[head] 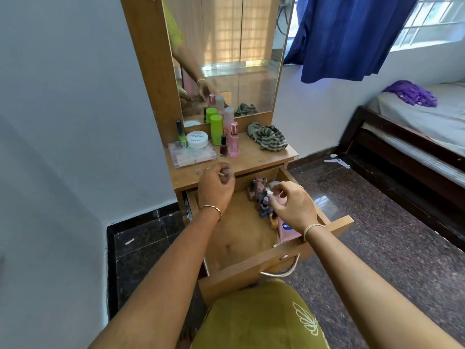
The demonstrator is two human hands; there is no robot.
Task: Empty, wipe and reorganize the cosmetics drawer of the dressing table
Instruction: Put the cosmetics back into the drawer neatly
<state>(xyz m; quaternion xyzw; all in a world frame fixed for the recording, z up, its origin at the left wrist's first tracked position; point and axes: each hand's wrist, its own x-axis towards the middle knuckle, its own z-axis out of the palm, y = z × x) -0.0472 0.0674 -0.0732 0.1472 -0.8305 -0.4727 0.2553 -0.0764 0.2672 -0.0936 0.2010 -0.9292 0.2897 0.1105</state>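
On the table (251,157), from nine o'clock across, stand a clear palette case (191,154), a white jar (197,139), a green-capped bottle (216,129) and a pink bottle (233,142). A striped cloth (268,137) lies crumpled at three o'clock.

Our left hand (216,187) hangs over the table's front edge, its fingers curled round a small pale thing (222,174) too blurred to name.

Below it the drawer (251,275) stands pulled out. Its nine o'clock half is bare wood, and a huddle of small bottles (260,197) stands upright towards two o'clock, with a pink tube (286,229) lying at four o'clock.

Our right hand (294,207) is over that huddle, fingertips pinching a white-capped bottle (269,193).

We judge this to be item-by-item sorting, though we cannot tell whether the bottles are leaving the drawer or going back in. The next move calls for a straight vertical path for the pinched bottle, since its neighbours touch it and would topple easily.
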